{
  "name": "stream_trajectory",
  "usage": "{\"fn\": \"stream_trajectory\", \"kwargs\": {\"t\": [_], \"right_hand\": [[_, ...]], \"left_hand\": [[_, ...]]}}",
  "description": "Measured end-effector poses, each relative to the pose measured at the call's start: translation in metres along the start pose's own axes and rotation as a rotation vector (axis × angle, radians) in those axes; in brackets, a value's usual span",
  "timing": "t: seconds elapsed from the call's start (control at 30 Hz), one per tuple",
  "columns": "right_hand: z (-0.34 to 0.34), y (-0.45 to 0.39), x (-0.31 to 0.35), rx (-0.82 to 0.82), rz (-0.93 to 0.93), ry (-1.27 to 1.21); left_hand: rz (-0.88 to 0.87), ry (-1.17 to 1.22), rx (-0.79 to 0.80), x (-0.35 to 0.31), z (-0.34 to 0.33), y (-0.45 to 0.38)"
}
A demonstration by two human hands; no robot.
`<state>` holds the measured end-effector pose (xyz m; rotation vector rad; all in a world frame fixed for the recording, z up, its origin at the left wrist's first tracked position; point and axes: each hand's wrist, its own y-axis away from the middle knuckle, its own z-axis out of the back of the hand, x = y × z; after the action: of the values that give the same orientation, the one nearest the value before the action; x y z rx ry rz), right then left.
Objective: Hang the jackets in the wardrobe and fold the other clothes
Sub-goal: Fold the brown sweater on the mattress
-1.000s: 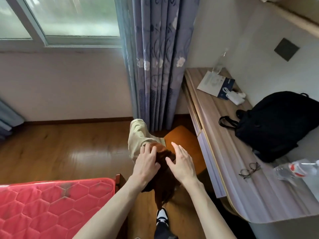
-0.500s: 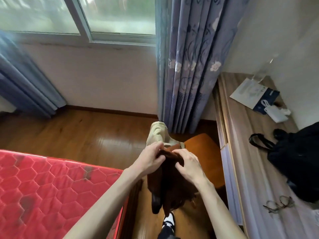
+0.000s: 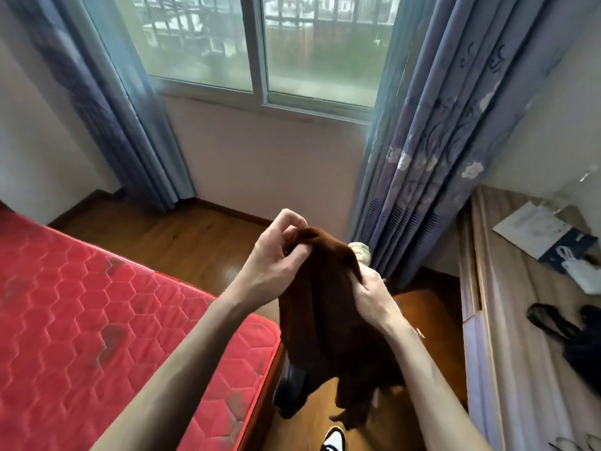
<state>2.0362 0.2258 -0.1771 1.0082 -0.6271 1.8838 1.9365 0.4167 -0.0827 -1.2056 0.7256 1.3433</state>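
**Brown garment lifted, nothing yet hung or folded**

Brown cloth, soft and heavy-looking, hangs between both hands in front of the window. The left hand (image 3: 276, 255) pinches the top edge of the brown garment (image 3: 328, 314) with thumb and curled fingers, held a little higher than the other. The right hand (image 3: 370, 294) grips the cloth lower on its right side, fingers curled into the folds. Most of the garment droops below the hands, its lower end bunched and dangling above the wooden floor (image 3: 182, 242), just beside the corner of the red mattress (image 3: 97, 320).

Behind the garment a bit of beige clothing (image 3: 361, 252) peeks out (what it lies on is hidden from here), near the foot of the patterned curtain (image 3: 432, 177). To the right runs a desk (image 3: 507, 320) with a paper bag (image 3: 533, 226) and a black bag (image 3: 582, 340) on it.

As for progress, the work looks to be near its start with this piece: it is picked up but not shaken out, so whether it is a jacket for the wardrobe or something to fold cannot be told yet. No wardrobe, hanger or folded pile shows in view. The beige item appears still to be dealt with, and the mattress seems the likely surface for folding.
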Motion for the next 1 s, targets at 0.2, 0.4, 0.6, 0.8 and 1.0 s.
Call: {"fn": "stream_trajectory", "kwargs": {"t": [0.2, 0.4, 0.6, 0.8, 1.0], "right_hand": [[-0.026, 0.032, 0.118, 0.032, 0.156, -0.303], [-0.094, 0.052, 0.177, 0.194, 0.218, -0.562], [-0.165, 0.060, 0.213, 0.237, 0.367, -0.436], [-0.203, 0.064, 0.254, 0.379, 0.581, 0.079], [-0.255, 0.060, 0.303, 0.986, 0.645, -0.136]], "left_hand": [[-0.075, 0.031, -0.242, -0.019, 0.081, 0.065], [-0.106, -0.318, -0.433, -0.023, 0.155, 0.135], [-0.031, -0.266, -0.565, -0.039, 0.221, 0.200], [0.048, -0.554, -0.544, -0.036, 0.260, 0.237], [0.219, -0.773, -0.525, -0.017, 0.278, 0.266]]}}
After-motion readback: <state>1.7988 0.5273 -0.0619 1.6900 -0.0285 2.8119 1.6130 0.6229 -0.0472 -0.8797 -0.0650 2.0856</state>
